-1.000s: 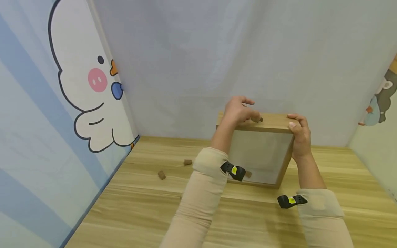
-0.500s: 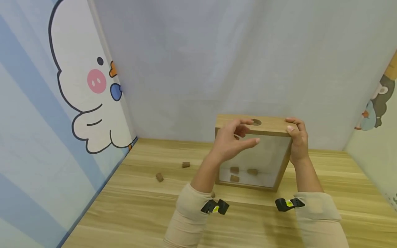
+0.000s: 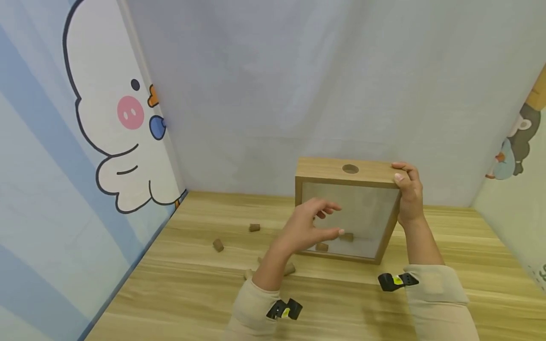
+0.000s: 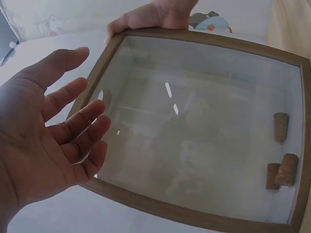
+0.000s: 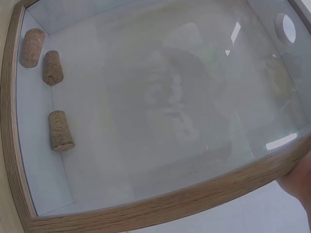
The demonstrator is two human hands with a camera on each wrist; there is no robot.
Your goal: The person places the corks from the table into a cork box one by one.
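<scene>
A wooden shadow box [image 3: 324, 168] with a clear front stands upright on the table, a round hole [image 3: 350, 168] in its top. My right hand [image 3: 410, 196] grips its upper right corner, thumb on the front edge of the top and fingers over it. Holding nothing, my left hand [image 3: 304, 227] hovers before the clear pane with fingers spread and slightly bent. Three corks lie at the bottom inside; the right wrist view shows one cork [image 5: 60, 131] apart from another cork [image 5: 32, 47] and its neighbour [image 5: 52, 68].
Several loose corks lie on the wooden table [image 3: 341, 303] left of the box, among them one cork [image 3: 254, 227] near the back, another cork [image 3: 218, 245] farther left and a cork [image 3: 290, 269] by my left forearm. A pale curtain [image 3: 256, 94] hangs behind.
My left hand has let go of a cork at the hole in the top, then moved down and toward me. Three corks now lie inside the box. The right hand keeps its grip.
</scene>
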